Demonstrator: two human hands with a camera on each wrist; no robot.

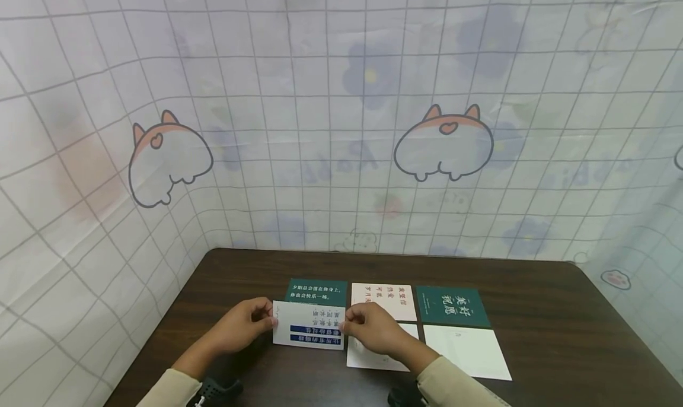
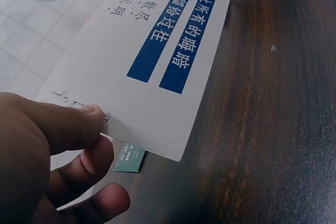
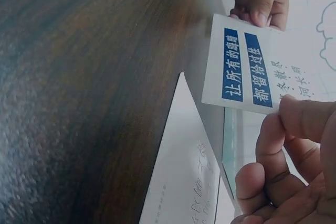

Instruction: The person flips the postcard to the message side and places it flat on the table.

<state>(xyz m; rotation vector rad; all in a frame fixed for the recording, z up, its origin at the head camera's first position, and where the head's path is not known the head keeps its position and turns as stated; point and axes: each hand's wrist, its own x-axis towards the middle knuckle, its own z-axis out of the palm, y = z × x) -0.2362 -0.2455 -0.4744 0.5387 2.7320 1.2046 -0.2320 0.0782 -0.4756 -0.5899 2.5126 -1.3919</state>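
Observation:
A white postcard [image 1: 301,321] with dark writing and two blue bands of white characters is held up between both hands, over the near part of a green card [image 1: 317,286]. My left hand [image 1: 242,327] pinches its left edge between thumb and fingers. At the opposite edge, the thumb and fingers of my right hand [image 1: 373,333] pinch the same postcard. The left wrist view shows the postcard [image 2: 126,98] tilted above the table, its near corner free. In the right wrist view, a white card [image 3: 178,166] lies flat below the right hand [image 3: 294,166].
On the brown table [image 1: 560,336] lie a cream card with red writing [image 1: 400,300], a green card with white characters [image 1: 453,306] and a white card [image 1: 469,350]. Another white card [image 1: 365,356] is partly covered by the right hand. A gridded curtain [image 1: 320,205] stands behind.

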